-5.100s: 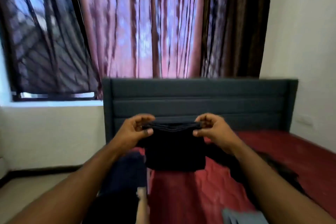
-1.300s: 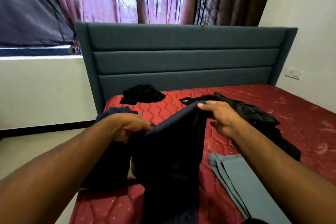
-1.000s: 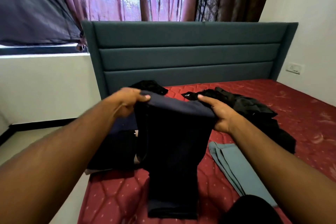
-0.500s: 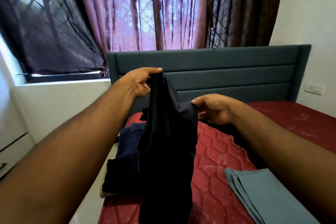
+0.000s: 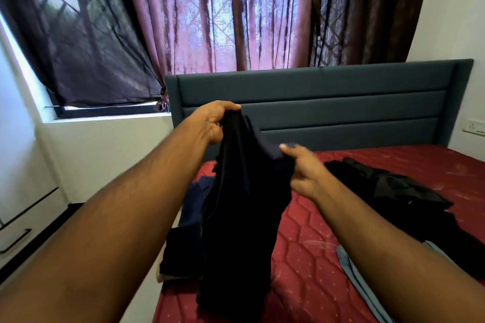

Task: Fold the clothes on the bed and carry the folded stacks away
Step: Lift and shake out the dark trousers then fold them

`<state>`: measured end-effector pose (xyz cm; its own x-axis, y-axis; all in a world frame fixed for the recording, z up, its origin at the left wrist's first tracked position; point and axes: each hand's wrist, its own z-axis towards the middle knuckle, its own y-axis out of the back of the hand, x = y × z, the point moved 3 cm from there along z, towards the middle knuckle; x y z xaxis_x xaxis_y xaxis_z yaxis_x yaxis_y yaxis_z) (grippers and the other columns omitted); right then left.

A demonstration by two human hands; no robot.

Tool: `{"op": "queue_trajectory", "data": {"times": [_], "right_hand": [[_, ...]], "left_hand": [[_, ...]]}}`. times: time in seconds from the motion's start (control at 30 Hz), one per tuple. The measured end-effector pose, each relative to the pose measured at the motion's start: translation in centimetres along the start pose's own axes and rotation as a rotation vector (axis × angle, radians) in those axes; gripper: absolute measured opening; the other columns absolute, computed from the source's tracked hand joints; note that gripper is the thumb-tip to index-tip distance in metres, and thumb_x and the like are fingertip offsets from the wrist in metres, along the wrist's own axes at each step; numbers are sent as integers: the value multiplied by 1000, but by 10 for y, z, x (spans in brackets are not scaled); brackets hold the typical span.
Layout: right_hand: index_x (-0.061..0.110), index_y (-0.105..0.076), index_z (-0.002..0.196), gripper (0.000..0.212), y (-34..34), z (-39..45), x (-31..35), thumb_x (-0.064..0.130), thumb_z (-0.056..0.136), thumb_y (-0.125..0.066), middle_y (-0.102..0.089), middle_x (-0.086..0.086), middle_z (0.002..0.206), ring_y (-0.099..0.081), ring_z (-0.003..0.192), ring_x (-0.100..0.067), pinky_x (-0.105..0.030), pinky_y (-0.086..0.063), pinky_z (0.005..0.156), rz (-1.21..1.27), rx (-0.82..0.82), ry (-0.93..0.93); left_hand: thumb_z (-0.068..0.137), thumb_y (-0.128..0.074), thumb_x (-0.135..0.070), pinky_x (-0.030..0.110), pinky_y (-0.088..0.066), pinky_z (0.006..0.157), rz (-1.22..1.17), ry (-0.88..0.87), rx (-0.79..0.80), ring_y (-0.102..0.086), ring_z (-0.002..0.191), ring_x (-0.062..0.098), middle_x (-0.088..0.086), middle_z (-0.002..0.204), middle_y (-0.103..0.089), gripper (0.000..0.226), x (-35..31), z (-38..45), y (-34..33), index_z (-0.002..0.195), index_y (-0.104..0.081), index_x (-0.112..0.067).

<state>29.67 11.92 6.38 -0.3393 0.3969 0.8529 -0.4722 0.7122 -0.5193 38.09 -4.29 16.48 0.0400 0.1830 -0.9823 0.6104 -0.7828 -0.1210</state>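
Note:
A long dark navy garment (image 5: 241,217) hangs in front of me over the bed's left edge. My left hand (image 5: 212,123) grips its top, raised high before the headboard. My right hand (image 5: 301,165) pinches another part of its upper edge, lower and to the right. Behind the hanging cloth a navy stack (image 5: 183,238) lies on the red mattress (image 5: 315,257). A loose black pile (image 5: 388,189) sprawls right of my right hand. A folded grey-blue garment (image 5: 351,267) lies at the lower right, mostly hidden by my right forearm.
A grey-blue padded headboard (image 5: 341,102) closes the far end of the bed. Reddish curtains (image 5: 223,13) and a window are behind it. A white wall with a socket (image 5: 473,127) is on the right. White drawers (image 5: 21,225) and floor lie left of the bed.
My left hand has lifted the garment's top higher while my right hand stays lower, so the cloth hangs slanted. The view has tilted up slightly since half a second ago.

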Motion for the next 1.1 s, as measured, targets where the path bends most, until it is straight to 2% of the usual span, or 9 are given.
{"op": "queue_trajectory", "data": {"times": [0.1,0.2,0.37,0.5,0.57,0.67,0.8,1.0,1.1], "right_hand": [[20,-47,108,39,11,6,47,2,82,-69,-60,-8,88,-58,70,-19,-34,-51,64,9,-249,198],[22,-44,108,48,8,7,88,-5,78,-70,-56,-4,84,-55,67,-16,-31,-51,57,-93,-317,279],[13,-58,86,6,-17,6,141,9,89,-60,-66,-8,73,-64,66,-23,-40,-57,61,-226,-184,46],[5,-60,82,14,-26,7,168,12,93,-55,-66,-10,65,-64,57,-22,-34,-54,55,-526,-170,-53],[3,-59,96,8,-31,9,181,1,88,-59,-64,-12,78,-65,55,-24,-32,-53,48,-543,-194,37],[15,-51,105,43,-27,9,198,-16,79,-63,-58,-11,88,-61,69,-23,-37,-55,53,-580,-199,268],[20,-47,82,30,-22,-8,182,-8,89,-57,-52,-5,78,-56,59,-16,-23,-52,45,-1018,-10,-37],[24,-58,91,28,-19,-7,204,-3,87,-60,-61,4,83,-53,71,-9,-27,-37,61,-650,-85,242],[21,-63,89,31,-24,-10,204,-10,85,-58,-66,-1,83,-61,68,-13,-28,-50,58,-492,-44,332]], "left_hand": [[90,-63,-11,26,-55,45,-35,-21,-51,-61,43,17,7,51,-63,20,-9,4,12,71,-60,-5],[90,-65,-13,35,-58,61,-25,-15,-29,-65,62,21,9,68,-66,17,-22,3,8,76,-61,-4],[89,-70,-20,36,-58,53,-69,-60,-23,-67,59,23,10,67,-68,21,-49,6,-3,77,-62,-5],[93,-65,-23,31,-51,35,-126,-64,-68,-64,45,21,8,55,-65,22,-55,12,-5,82,-61,-4],[95,-63,-17,33,-55,45,-95,-75,-69,-62,61,20,8,73,-62,18,-59,13,-7,83,-60,-4],[96,-57,-5,33,-54,58,-43,-143,-66,-58,72,20,10,83,-57,14,-70,14,-11,82,-55,-2],[92,-60,2,36,-57,60,-61,-229,-106,-63,76,23,13,91,-62,15,-75,7,-17,106,-54,0],[90,-61,6,23,-45,37,-155,-401,-206,-57,70,14,9,103,-61,35,-80,-7,-19,109,-47,-20],[89,-57,12,13,-38,31,-174,-455,-228,-54,66,12,5,87,-58,33,-91,-20,-17,108,-50,-15]]}}
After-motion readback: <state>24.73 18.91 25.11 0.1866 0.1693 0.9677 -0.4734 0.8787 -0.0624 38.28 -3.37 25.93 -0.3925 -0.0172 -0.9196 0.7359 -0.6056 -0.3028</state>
